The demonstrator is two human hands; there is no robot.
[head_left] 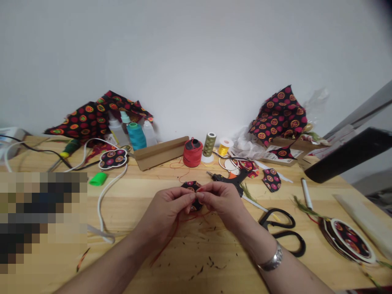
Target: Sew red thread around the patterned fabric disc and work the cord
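Observation:
Near the middle of the table my left hand point(173, 204) and my right hand point(223, 200) meet, thumbs and index fingers pinched tip to tip. Just behind and beneath the fingers is a small cut piece of black fabric with round red and purple prints point(196, 206), partly covered by them. My left hand appears to grip this piece. Red thread point(173, 241) trails below the hands to the lower left. What the right fingertips pinch is too small to make out. Black-handled scissors point(280, 218) lie beside my right forearm, and a black glue gun point(228, 179) rests behind my right hand.
A red thread spool point(192, 153), an olive spool point(210, 145) and a yellow spool point(225, 147) stand at the back. A cardboard tray point(162, 153) lies left of them. Fabric-covered ornaments point(113, 158) and a green cap point(98, 179) lie left; a round ornament point(352, 241) lies right.

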